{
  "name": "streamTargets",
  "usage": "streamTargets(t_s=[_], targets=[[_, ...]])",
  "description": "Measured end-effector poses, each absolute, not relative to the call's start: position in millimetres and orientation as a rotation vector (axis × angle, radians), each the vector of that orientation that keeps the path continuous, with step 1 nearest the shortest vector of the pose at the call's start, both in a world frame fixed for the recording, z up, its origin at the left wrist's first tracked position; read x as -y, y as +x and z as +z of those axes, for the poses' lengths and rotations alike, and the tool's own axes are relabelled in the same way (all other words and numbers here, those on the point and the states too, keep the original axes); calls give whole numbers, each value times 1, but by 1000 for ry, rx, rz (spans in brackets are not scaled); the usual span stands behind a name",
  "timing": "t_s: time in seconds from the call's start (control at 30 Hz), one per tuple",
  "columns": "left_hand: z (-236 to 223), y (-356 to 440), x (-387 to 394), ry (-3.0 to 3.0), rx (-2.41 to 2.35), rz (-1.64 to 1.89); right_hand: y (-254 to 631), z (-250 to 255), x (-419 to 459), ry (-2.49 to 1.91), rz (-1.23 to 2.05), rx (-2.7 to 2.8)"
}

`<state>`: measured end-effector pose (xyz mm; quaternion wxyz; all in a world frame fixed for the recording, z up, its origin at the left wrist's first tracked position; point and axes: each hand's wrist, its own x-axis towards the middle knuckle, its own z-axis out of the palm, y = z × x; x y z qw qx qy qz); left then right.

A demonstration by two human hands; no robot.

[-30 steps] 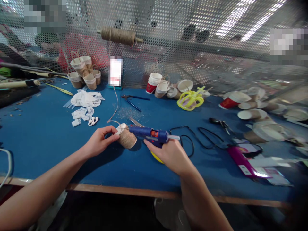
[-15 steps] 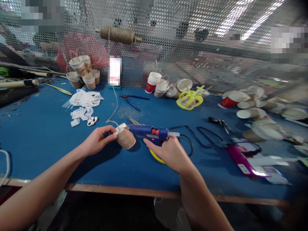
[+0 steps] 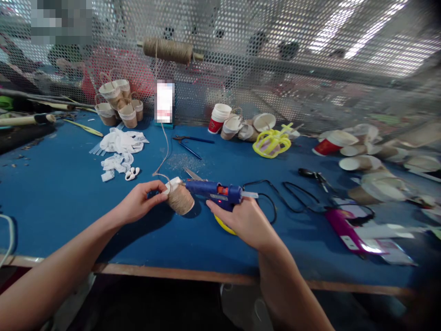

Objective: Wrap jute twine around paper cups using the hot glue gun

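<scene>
A paper cup wound with brown twine point(image 3: 181, 200) lies tilted above the table, its white rim pinched between the thumb and fingers of my left hand point(image 3: 146, 200). My right hand point(image 3: 246, 218) is wrapped round the handle of a blue glue gun point(image 3: 213, 189), with a clear glue stick point(image 3: 249, 195) jutting from its back. The gun's nozzle is at the cup near the white rim; whether it touches I cannot tell. A strand of twine point(image 3: 167, 146) runs from the cup up toward a twine spool point(image 3: 168, 50). Partly under the gun lie scissors with yellow handles point(image 3: 224, 225).
Blue pliers point(image 3: 193, 143), white lace pieces point(image 3: 122, 142) and a phone point(image 3: 164, 102) are behind my hands. Twine-covered cups point(image 3: 119, 103) stack at the left rear. Red-and-white cups point(image 3: 219, 117) stand behind a yellow basket-like frame point(image 3: 271, 143). A black cord point(image 3: 292, 197) loops at right.
Almost nothing differs. The glue gun and my right hand have shifted very slightly to the right; my left hand keeps its hold on the cup.
</scene>
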<state>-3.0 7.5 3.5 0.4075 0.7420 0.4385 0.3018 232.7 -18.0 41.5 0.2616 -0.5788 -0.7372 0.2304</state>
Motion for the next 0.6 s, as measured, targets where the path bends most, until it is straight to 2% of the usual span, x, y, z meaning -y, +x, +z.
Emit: streamTargets(t_s=[0.6], targets=[[5,-3,-7,1855,-1094,759,232,45,21,-1582,569,2091]])
